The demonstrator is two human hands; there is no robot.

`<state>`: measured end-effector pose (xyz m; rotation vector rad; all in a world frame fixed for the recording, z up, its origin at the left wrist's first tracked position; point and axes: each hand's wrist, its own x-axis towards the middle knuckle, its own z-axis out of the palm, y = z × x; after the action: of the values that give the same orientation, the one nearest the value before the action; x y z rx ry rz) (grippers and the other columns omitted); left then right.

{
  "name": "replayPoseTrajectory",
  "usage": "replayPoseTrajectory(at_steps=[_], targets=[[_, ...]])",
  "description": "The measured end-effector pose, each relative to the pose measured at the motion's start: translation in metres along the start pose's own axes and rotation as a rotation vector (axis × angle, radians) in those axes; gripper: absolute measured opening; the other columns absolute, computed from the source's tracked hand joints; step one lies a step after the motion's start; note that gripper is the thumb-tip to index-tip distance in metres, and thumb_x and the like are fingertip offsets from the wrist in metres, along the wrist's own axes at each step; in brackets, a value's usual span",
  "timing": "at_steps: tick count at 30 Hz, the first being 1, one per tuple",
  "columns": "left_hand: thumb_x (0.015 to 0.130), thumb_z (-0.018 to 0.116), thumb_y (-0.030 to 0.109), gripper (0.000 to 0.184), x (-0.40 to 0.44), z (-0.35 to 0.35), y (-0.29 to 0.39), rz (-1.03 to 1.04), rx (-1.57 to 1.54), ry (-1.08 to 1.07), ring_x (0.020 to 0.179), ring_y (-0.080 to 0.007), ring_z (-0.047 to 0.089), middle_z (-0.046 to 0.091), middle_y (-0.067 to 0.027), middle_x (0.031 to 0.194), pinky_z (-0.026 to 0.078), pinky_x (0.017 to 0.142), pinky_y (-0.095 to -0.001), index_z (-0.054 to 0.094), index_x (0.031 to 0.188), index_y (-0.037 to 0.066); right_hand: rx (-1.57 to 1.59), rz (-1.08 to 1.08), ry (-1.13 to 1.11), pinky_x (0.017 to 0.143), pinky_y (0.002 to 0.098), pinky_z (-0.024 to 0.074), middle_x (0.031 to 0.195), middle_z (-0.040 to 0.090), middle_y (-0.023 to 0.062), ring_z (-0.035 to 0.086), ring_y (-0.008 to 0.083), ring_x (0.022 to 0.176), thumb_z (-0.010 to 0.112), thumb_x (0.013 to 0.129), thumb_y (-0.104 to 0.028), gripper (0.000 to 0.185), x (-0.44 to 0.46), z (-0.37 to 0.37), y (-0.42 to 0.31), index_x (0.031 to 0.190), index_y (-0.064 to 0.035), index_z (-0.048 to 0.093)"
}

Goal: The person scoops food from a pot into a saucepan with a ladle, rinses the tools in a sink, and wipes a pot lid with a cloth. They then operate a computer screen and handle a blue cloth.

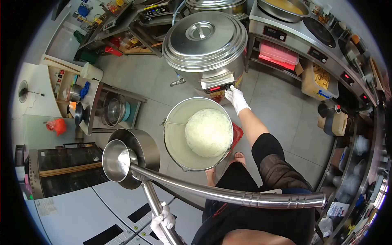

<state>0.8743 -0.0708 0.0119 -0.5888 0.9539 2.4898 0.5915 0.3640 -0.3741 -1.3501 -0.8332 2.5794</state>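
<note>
My left hand (163,222), in a white glove, is closed around the steel handle (152,198) of a deep long-handled ladle (145,149). A smaller steel ladle (116,160) lies over its mouth, its long handle (228,192) reaching right across my front. My gloved right hand (236,99) is stretched forward, fingers closed at a control knob (228,87) on a lidded steel boiling barrel (204,45). Between my arms stands a pale bucket (173,141) with a white, foamy-topped content (208,132). A tap (177,82) juts from the barrel's left side.
At right runs a steel cooktop counter (281,20) with a wide pan (286,8); a plastic tub (320,83) sits below. A steel shelf table (94,108) with bowls is left. White-topped cabinets (69,212) stand at lower left, and something red (236,136) is behind the bucket.
</note>
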Motion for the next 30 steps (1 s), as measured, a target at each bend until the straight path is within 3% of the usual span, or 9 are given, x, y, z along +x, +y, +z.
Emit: replayPoseTrajectory(at_steps=[4,7,9,19,21,27,30], targets=[[0.079,0.051,0.000,0.045,0.003,0.002,0.002,0.005,-0.001,0.001,0.047,-0.0090,0.040,0.041,-0.0045,0.072,0.039,0.039,-0.0235,0.043,0.122,-0.011,-0.037,0.008,0.016,0.077,0.0368,0.0542,0.096,0.068,0.0151,0.065,0.0262,0.087,0.055,0.094,-0.036,0.035,-0.002,0.000,-0.001,0.101,-0.0014,0.060],[0.079,0.051,0.000,0.044,0.003,0.001,0.002,0.007,-0.004,0.000,0.047,-0.0089,0.039,0.041,-0.0047,0.072,0.039,0.039,-0.0235,0.043,0.122,-0.011,-0.016,0.005,0.016,0.079,0.0366,0.0539,0.099,0.067,0.0160,0.065,0.0268,0.090,0.056,0.094,-0.035,0.036,-0.002,-0.002,0.000,0.104,-0.0007,0.059],[0.079,0.051,0.000,0.044,0.004,0.001,0.002,0.006,-0.007,0.000,0.046,-0.0088,0.039,0.041,-0.0048,0.072,0.039,0.039,-0.0235,0.043,0.121,-0.012,0.058,0.024,-0.025,0.072,0.0379,0.0534,0.098,0.067,0.0185,0.066,0.0279,0.087,0.063,0.091,-0.031,0.036,0.004,-0.005,0.002,0.107,0.0006,0.056],[0.079,0.051,-0.001,0.044,0.014,0.005,0.006,-0.009,-0.024,0.011,0.046,-0.0088,0.039,0.042,-0.0054,0.072,0.039,0.039,-0.0234,0.042,0.121,-0.012,0.055,0.018,-0.012,0.077,0.0376,0.0536,0.105,0.065,0.0204,0.064,0.0308,0.095,0.063,0.090,-0.030,0.040,0.000,-0.002,0.000,0.110,0.0033,0.053],[0.079,0.051,-0.001,0.044,0.013,0.006,0.006,-0.014,-0.039,0.006,0.046,-0.0088,0.039,0.042,-0.0054,0.072,0.039,0.039,-0.0234,0.042,0.121,-0.013,-0.003,0.018,-0.048,0.085,0.0386,0.0522,0.112,0.063,0.0202,0.062,0.0295,0.101,0.058,0.093,-0.036,0.047,-0.002,-0.003,-0.001,0.120,0.0024,0.051],[0.078,0.051,0.001,0.044,0.014,0.005,0.013,-0.046,0.031,-0.049,0.048,-0.0089,0.040,0.044,-0.0052,0.073,0.039,0.041,-0.0234,0.043,0.120,-0.011,-0.163,0.046,0.111,0.091,0.0444,0.0483,0.124,0.055,0.0224,0.056,0.0337,0.112,0.057,0.093,-0.037,0.058,-0.035,-0.002,-0.014,0.135,-0.0008,0.040],[0.081,0.051,0.005,0.043,0.012,0.009,0.016,0.001,0.153,0.030,0.048,-0.0080,0.039,0.041,-0.0031,0.074,0.040,0.041,-0.0211,0.046,0.120,-0.013,-0.221,0.000,-0.131,0.087,0.0410,0.0508,0.113,0.061,0.0161,0.061,0.0273,0.099,0.057,0.092,-0.035,0.045,-0.116,-0.015,-0.037,0.123,-0.0022,0.053]])
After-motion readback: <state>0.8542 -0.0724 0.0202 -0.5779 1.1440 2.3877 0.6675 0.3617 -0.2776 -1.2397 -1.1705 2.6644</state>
